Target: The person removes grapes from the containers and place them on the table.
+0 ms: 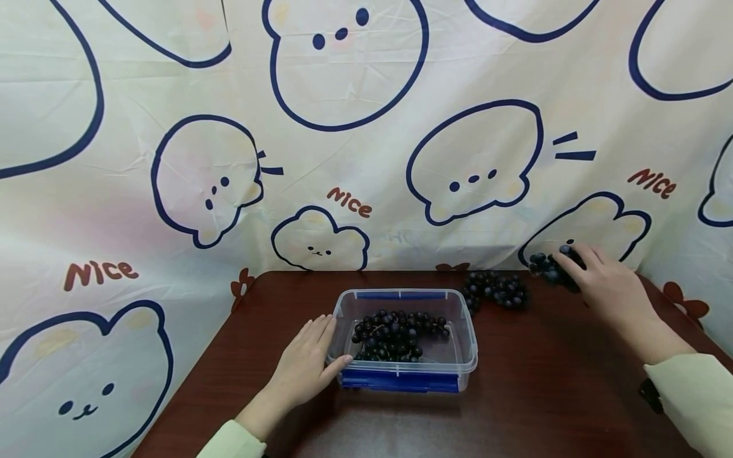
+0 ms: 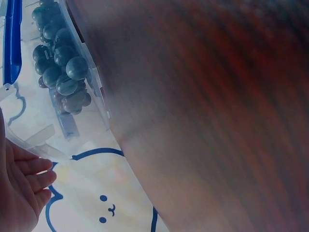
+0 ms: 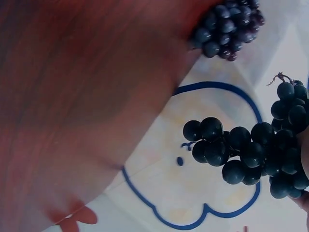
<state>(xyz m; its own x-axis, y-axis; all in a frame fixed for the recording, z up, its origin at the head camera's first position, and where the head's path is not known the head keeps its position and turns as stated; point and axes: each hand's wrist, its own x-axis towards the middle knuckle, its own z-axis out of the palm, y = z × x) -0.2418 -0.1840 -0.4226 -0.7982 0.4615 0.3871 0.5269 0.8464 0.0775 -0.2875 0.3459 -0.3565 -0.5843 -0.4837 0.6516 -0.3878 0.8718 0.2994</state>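
A clear plastic box (image 1: 466,331) with blue clips stands on the table, dark grapes (image 1: 389,334) lying inside it. My left hand (image 1: 306,362) rests against the box's left side, fingers fairly straight, thumb at the front corner; the left wrist view shows the same hand (image 2: 24,186) beside the box wall. At the right, my right hand (image 1: 613,286) holds a bunch of dark grapes (image 1: 552,267) above the table. That bunch (image 3: 251,152) hangs from the hand in the right wrist view, where only a sliver of the hand shows at the edge.
More dark grapes (image 1: 498,289) lie at the back of the brown table (image 1: 544,394), behind and right of the box. A patterned cloth (image 1: 343,159) hangs behind the table. A small black object (image 1: 650,395) shows by the right sleeve.
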